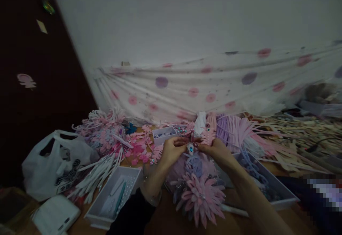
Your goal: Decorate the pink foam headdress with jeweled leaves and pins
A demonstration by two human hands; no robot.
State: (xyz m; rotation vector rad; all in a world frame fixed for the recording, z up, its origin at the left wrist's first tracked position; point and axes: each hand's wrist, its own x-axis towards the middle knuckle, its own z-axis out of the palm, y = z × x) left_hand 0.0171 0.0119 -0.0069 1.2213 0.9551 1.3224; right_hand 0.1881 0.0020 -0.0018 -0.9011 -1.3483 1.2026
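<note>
My left hand (pixel 171 150) and my right hand (pixel 215 149) meet over the middle of the table. Between their fingertips they pinch a small pink ornament with a blue-green gem (pixel 190 149). A pink feathery cut-out (pixel 207 135) sticks up just above my right fingers. Below my hands lies a large pink layered flower (pixel 201 196) with a lilac flower (pixel 194 163) behind it. The picture is dim and slightly blurred.
A white tray (pixel 112 199) with a teal tool sits at front left, beside a white plastic bag (pixel 53 163). A small box of beads (pixel 163 134) stands behind my left hand. Piles of pink, lilac and cream foam pieces cover the table. A spotted cloth (pixel 213 85) hangs behind.
</note>
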